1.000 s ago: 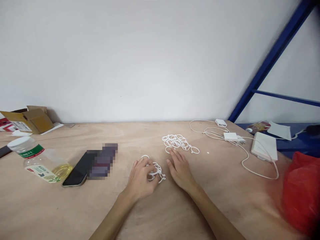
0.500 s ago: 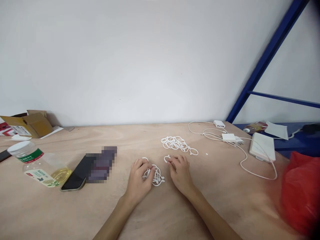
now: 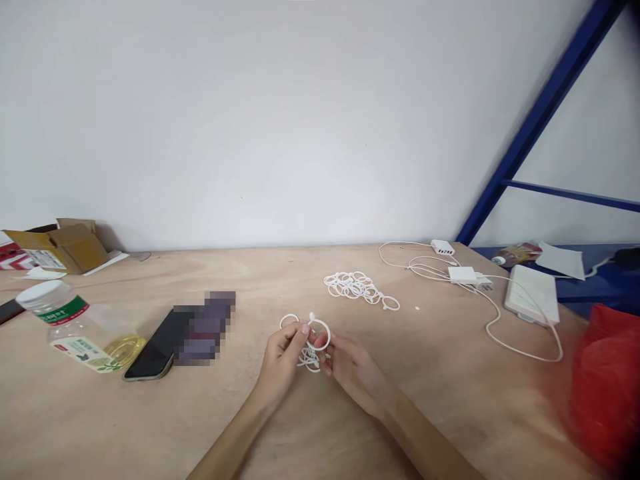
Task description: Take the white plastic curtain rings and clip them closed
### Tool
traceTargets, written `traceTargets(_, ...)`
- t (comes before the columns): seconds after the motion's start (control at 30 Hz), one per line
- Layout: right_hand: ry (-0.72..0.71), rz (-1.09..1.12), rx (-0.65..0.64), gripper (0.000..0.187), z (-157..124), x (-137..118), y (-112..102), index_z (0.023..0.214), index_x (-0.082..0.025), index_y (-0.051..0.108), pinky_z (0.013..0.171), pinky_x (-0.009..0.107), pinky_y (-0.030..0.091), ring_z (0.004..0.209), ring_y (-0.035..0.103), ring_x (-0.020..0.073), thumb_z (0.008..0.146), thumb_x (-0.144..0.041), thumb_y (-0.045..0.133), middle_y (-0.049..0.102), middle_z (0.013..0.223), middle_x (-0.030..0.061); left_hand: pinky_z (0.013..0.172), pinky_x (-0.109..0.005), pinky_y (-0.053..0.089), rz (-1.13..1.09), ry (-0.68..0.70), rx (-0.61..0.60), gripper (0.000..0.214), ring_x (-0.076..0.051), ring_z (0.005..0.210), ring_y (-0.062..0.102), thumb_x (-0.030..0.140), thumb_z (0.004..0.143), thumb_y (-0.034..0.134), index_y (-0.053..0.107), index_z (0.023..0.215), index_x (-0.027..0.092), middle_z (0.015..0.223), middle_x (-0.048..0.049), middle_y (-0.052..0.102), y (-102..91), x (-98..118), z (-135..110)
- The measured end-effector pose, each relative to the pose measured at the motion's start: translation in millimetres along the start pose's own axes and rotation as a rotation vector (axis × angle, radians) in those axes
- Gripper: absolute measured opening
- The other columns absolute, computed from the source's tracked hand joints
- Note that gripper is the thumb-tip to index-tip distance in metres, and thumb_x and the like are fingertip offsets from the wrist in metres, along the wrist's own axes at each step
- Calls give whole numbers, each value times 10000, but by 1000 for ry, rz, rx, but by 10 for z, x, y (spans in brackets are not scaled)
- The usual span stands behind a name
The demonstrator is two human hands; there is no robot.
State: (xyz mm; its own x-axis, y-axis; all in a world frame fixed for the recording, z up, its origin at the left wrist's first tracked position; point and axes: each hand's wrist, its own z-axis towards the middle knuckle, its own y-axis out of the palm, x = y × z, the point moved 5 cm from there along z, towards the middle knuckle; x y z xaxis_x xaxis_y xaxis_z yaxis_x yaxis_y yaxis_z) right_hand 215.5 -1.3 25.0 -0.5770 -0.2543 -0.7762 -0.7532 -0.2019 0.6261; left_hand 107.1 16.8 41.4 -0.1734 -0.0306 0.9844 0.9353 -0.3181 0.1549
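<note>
Your left hand [image 3: 280,363] and right hand [image 3: 356,373] are pinching one white ring [image 3: 329,331] together, keeping it up so the bunch [image 3: 310,361] is hanging below.

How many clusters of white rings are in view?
2. One loose pile lies farther back on the table; the other bunch is held between the left hand and right hand. Some rings may be hidden beneath fingers.

On light plywood table [image 3: 300,433]: white plastic ring pile [image 3: 357,287] behind small held ring cluster [image 3: 309,360]; black phone [image 3: 153,350] left; white chargers [image 3: 463,273] right.
</note>
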Motion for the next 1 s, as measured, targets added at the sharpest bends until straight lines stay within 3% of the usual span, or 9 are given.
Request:
traceTargets(0.17, 46, -79, 52, 378, -32, -47, -32, 706, -151, 637, 467, 220, 231, 526, 381, 73, 769, -524, 637, 561, 688, 7, 656, -285, 436, -39, -44, -135, 344, -161, 638, 582, 467, 796, 605, 602, 681, 142, 648, -38, 631, 8, -24, 0)
traceTargets(0.33, 126, -174, 38, 325, -58, -48, -59, 678, -151, 578, 423, 214, 137, 448, 326, 44, 751, -446, 693, 526, 596, -24, 682, -289, 423, -39, -141, -155, 394, -164, 683, 558, 510, 782, 603, 553, 618, 156, 658, -45, 611, 31, -63, -9)
traceTargets(0.6, 54, 124, -58, 315, -65, 16, 76, 586, -146, 552, 444, 202, 206, 480, 203, 58, 739, -351, 736, 376, 493, -57, 641, -344, 459, -133, -143, -154, 461, -193, 643, 574, 574, 750, 612, 467, 559, 180, 610, -47, 555, 98, -8, -64)
traceTargets(0.73, -12, 205, -13, 276, -63, -3, 73, 605, -167, 576, 477, 221, 268, 501, 280, 75, 729, -352, 738, 402, 534, -44, 638, -354, 469, -187, -91, -101, 504, -186, 642, 550, 637, 710, 604, 427, 545, 194, 592, -23, 487, 80, 33, -52)
traceTargets(0.87, -39, 150, 18, 255, -65, -48, 90, 629, -175, 606, 571, 250, 340, 593, 417, 107, 713, -373, 743, 481, 594, -18, 669, -353, 464, -227, -110, -163, 439, -182, 663, 549, 580, 745, 590, 473, 585, 188, 651, -29, 515, 97, 60, -48)
traceTargets(0.93, -50, 10, 85, 263, -41, -62, 21, 654, -179, 626, 577, 258, 340, 612, 449, 120, 732, -416, 709, 532, 635, -2, 690, -345, 454, -99, -92, -174, 382, -180, 678, 551, 522, 787, 576, 544, 633, 174, 685, -42, 560, 64, 49, -36)
traceTargets(1.0, -117, -235, 248, 273, -4, -123, -158, 711, -187, 654, 591, 273, 351, 638, 482, 142, 766, -454, 645, 579, 684, 13, 722, -337, 435, 167, 12, -125, 323, -182, 716, 544, 454, 812, 576, 607, 663, 169, 706, -47, 581, -6, 57, -16)
